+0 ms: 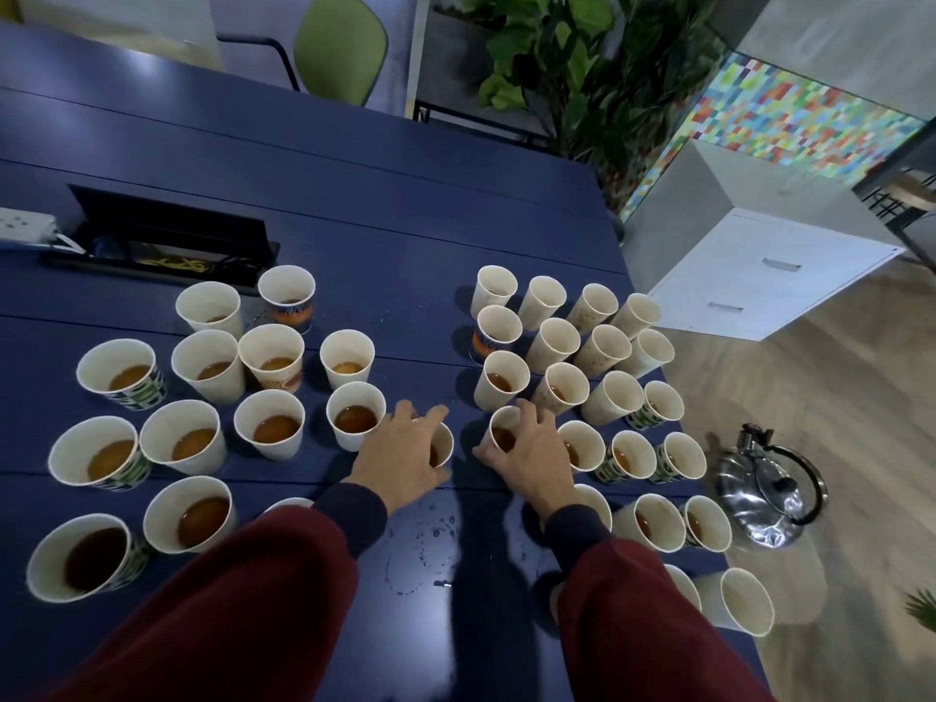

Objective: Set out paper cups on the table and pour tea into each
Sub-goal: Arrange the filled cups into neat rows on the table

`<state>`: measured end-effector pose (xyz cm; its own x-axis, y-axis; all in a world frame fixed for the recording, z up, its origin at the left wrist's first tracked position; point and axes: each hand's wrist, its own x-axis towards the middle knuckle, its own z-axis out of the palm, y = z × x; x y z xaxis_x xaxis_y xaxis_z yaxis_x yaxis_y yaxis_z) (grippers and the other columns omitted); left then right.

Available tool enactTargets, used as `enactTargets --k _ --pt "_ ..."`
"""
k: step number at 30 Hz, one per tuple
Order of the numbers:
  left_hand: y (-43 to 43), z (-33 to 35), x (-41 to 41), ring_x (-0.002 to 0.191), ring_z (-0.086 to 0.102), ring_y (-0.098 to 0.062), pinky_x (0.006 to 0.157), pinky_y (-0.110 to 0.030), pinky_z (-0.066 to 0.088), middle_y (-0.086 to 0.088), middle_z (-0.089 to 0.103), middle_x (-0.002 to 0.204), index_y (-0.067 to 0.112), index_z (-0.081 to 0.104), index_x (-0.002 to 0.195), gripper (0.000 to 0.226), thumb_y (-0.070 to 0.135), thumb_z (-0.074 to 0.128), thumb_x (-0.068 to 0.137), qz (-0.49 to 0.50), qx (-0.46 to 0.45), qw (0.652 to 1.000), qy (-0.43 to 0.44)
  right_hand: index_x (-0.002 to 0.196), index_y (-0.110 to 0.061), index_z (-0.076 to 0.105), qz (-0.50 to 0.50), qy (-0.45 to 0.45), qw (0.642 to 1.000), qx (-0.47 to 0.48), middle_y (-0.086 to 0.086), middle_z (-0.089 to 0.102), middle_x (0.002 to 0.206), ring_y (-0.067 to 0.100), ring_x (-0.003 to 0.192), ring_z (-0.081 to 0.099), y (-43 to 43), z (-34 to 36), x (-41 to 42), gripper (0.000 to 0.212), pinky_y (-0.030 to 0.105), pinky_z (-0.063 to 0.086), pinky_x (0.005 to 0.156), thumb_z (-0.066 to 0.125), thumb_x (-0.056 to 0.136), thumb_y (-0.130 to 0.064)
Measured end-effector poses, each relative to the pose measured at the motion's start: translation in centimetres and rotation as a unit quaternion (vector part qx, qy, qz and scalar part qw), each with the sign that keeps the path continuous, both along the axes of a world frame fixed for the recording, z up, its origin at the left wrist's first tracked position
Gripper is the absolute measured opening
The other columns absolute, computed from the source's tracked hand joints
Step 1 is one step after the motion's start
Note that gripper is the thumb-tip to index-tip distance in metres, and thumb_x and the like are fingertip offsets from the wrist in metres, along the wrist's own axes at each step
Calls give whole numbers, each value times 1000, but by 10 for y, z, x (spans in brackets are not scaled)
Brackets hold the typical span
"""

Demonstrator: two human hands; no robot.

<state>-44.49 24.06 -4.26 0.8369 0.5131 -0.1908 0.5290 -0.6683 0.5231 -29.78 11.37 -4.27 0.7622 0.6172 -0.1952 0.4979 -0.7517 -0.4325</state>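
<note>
Blue tabletop (395, 255) carries two clusters of paper cups, most with tea in them. My left hand (400, 456) curls over a filled cup (441, 445) at lower centre, fingers wrapped around its rim; my right hand (527, 456) grips a second filled cup (499, 433) just beside it the same way. Squeezing these soft walls, or jerking them, could slop tea out; droplets (425, 539) already lie on the table between my sleeves. Neighbouring cups stand close on both sides, so a knuckle could tip one. Steel kettle (767, 486) sits at the right edge, near the table's rim. Several cups at upper right (496, 286) look empty.
</note>
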Motion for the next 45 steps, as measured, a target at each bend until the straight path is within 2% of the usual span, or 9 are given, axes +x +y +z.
enactTargets --k 4,11,14,19,23,28,33,39,45 --pt "0 -3 -3 106 54 -25 88 -32 47 -6 48 121 27 45 133 55 30 73 85 -6 0 1000 -5 150 -13 33 -31 -18 999 37 14 42 142 32 129 47 -10 6 -19 97 40 47 100 83 75 -49" --pt "4 9 -8 90 47 -16 82 -26 44 -3 51 115 26 47 126 51 29 74 84 0 -28 999 -33 136 -12 46 -37 -143 978 146 14 41 141 34 129 45 -33 2 -69 68 39 45 104 80 79 -29" --pt "3 19 -12 93 50 -16 85 -27 44 -1 50 114 28 47 126 51 32 75 84 -15 -38 998 -45 139 -17 43 21 -79 987 142 4 40 144 21 130 47 -35 -4 -85 67 32 48 104 77 84 -31" --pt "-7 28 -20 97 56 -22 84 -33 49 1 50 106 31 48 116 42 34 73 82 -64 -49 996 -25 149 -21 37 67 65 987 132 -6 45 147 5 130 45 -32 -18 -100 84 10 34 103 79 80 -44" --pt "-19 33 -27 100 57 -20 87 -35 51 2 51 108 33 49 116 42 35 73 81 -104 -59 993 11 133 -30 51 45 107 976 183 -18 61 128 -2 116 57 -38 -31 -107 68 27 51 97 81 76 -48" --pt "-27 43 -33 101 55 -15 84 -27 45 5 52 113 33 50 120 45 36 74 82 -127 -78 989 6 120 -31 56 37 90 971 219 -19 68 111 2 101 65 -47 -33 -108 53 34 56 85 83 75 -38" --pt "-42 46 -33 99 55 -16 82 -30 46 6 50 109 32 49 113 45 40 76 78 -111 -91 990 -8 122 -30 53 24 94 966 240 -17 69 108 4 99 67 -56 -33 -110 64 35 57 82 87 69 -38" --pt "-59 51 -31 111 55 -15 95 -37 48 6 52 123 33 44 135 70 53 77 76 -70 -112 990 -39 111 -34 54 -44 82 959 268 -15 69 101 4 92 67 -77 -38 -101 48 37 56 79 80 70 -40" --pt "-52 44 -54 119 52 -24 101 -44 44 -4 53 130 23 53 131 50 49 65 90 79 44 996 15 104 -23 55 -114 79 942 305 -7 68 95 10 88 66 -84 -49 -86 39 36 55 77 84 79 -31"
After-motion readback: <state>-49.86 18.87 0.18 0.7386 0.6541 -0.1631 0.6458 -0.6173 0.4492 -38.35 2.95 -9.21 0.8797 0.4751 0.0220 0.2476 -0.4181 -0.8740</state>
